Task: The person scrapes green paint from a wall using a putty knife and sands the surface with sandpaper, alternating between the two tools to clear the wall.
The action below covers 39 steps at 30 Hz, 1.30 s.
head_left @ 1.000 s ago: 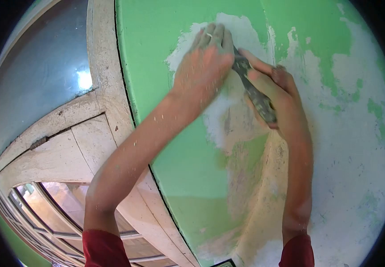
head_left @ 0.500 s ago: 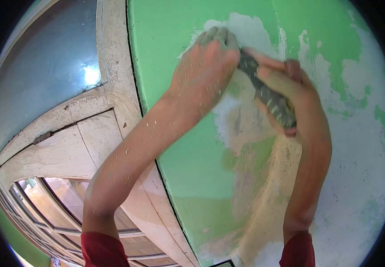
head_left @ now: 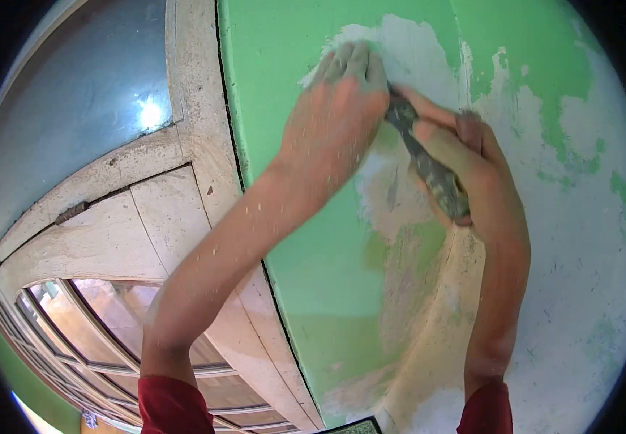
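My right hand (head_left: 465, 159) is wrapped round the dark, paint-flecked handle of a scraper (head_left: 429, 163), held slanting in front of the wall. Over the tool's upper end lies my left hand (head_left: 342, 94), its dusty fingers pressed together and bent towards the wall; the blade is hidden beneath it. Behind both hands is the green painted wall (head_left: 313, 267). A bare whitish patch (head_left: 418, 50) with ragged edges shows around the left fingertips. Pale flecks cling to my left forearm.
To the left stands a worn white wooden door frame (head_left: 204, 145) with glass panes (head_left: 74, 94). A wall corner (head_left: 429, 311) with bare plaster runs down below the hands. Further right, the wall (head_left: 580, 289) is mostly stripped. A dark-edged object (head_left: 360, 427) shows at the bottom edge.
Both hands stay on the scraper, with the right hand and handle shifted slightly left and down. The whole view has moved a little, so the door frame appears further right.
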Tool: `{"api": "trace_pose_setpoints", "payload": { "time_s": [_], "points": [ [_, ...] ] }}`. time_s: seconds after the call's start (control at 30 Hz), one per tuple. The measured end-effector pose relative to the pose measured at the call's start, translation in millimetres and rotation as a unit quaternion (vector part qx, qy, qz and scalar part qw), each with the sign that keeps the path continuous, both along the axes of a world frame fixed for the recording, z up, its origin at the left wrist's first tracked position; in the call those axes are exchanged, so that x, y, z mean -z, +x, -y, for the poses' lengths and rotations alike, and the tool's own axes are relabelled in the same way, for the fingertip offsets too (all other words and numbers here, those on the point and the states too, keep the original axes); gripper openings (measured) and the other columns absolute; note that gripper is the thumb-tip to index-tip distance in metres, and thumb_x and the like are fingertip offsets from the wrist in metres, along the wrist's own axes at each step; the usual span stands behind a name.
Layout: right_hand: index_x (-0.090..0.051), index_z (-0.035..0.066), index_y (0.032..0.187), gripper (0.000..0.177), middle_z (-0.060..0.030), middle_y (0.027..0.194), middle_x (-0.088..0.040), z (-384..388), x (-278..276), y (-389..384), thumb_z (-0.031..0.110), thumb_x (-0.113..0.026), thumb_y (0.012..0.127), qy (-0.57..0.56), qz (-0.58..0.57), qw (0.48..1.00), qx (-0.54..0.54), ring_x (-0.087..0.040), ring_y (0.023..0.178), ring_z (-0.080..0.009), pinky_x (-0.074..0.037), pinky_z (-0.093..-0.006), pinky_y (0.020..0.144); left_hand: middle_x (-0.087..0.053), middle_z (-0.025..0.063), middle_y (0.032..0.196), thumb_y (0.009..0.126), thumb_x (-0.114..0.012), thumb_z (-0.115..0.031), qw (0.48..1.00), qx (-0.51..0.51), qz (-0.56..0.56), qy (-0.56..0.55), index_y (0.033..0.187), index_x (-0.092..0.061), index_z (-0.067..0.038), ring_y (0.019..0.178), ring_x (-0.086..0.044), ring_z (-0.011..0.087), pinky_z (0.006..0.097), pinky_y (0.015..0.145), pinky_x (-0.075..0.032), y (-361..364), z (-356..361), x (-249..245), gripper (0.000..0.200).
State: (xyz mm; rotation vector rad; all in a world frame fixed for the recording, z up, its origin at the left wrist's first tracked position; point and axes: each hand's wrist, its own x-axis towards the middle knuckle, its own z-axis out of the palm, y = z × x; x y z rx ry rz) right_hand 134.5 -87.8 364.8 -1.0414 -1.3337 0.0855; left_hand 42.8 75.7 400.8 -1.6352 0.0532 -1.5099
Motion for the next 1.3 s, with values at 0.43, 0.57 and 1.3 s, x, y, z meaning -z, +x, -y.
{"api": "trace_pose_setpoints", "payload": {
  "time_s": [0.43,0.57,1.3],
  "points": [
    [-0.066,0.008,0.126,0.045,-0.0026,0.068,-0.057,-5.6,-23.4,-8.0,0.032,-0.066,0.089,0.023,-0.022,0.999,0.019,-0.040,0.040,-0.0046,-0.025,-0.0206,0.033,-0.062,0.0229,0.105,0.079,-0.059,0.002,0.994,0.008,-0.059,-0.093,0.101,-0.055,0.001,0.094,-0.063,0.0431,0.0505,0.077,-0.053,-15.8,6.4,-29.3,0.022],
    [-0.067,0.012,0.125,0.044,-0.0023,0.072,-0.059,-2.3,-8.5,-15.2,0.035,-0.064,0.088,0.008,-0.037,0.999,0.024,-0.045,0.045,-0.0055,-0.027,-0.0220,0.035,-0.063,0.0227,0.100,0.080,-0.059,0.003,0.996,0.024,-0.042,-0.074,0.100,-0.055,0.002,0.092,-0.063,0.0439,0.0504,0.078,-0.053,-15.7,4.8,-11.2,0.021],
    [-0.062,0.008,0.133,0.050,-0.0020,0.064,-0.056,-4.4,13.6,-21.6,0.028,-0.066,0.088,0.014,-0.004,1.000,-0.019,-0.044,0.048,-0.0046,-0.033,-0.0228,0.041,-0.059,0.0313,0.119,0.077,-0.061,0.003,0.990,-0.016,-0.068,-0.119,0.105,-0.058,0.012,0.116,-0.059,0.0419,0.0417,0.102,-0.048,-29.9,15.4,9.3,0.029]
  ]
}}
